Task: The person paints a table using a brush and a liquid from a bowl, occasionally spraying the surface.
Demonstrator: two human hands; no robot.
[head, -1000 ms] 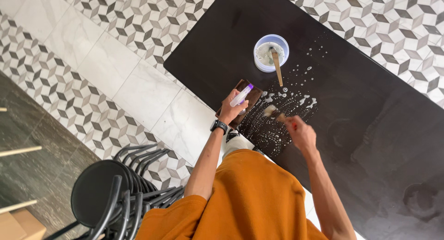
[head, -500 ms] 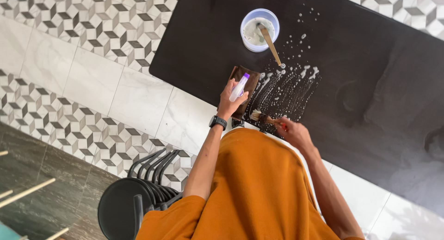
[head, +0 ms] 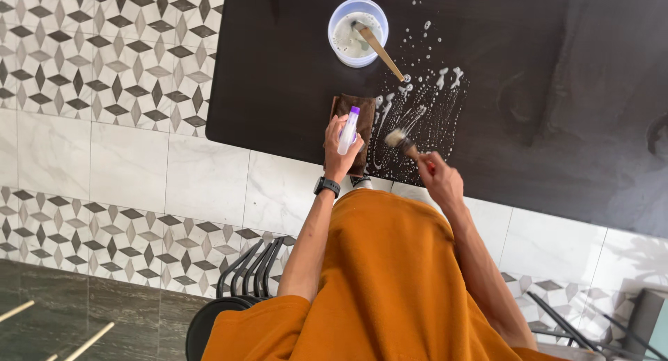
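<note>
near the table's front edge, the right hand [head: 442,183] is clenched on a small brush [head: 403,144] whose pale bristles press into the white foam streaks [head: 417,110] on the black table [head: 543,89]. the left hand [head: 339,152] grips a small spray bottle [head: 348,131] with a purple cap, held just above a brown cloth [head: 351,107] lying flat at the table edge. a black wristwatch [head: 326,187] sits on the left wrist. farther back stands a pale blue tub [head: 358,32] of whitish liquid with a wooden stick [head: 380,51] leaning out over its rim toward the foam. stacked black chairs [head: 240,277] stand on the patterned tile floor [head: 104,68] to the left. the orange shirt [head: 390,284] hides the person's lower body, and the brush handle is blurred. since half a second ago the brush has shifted up into the foam, and the view has swung left.
</note>
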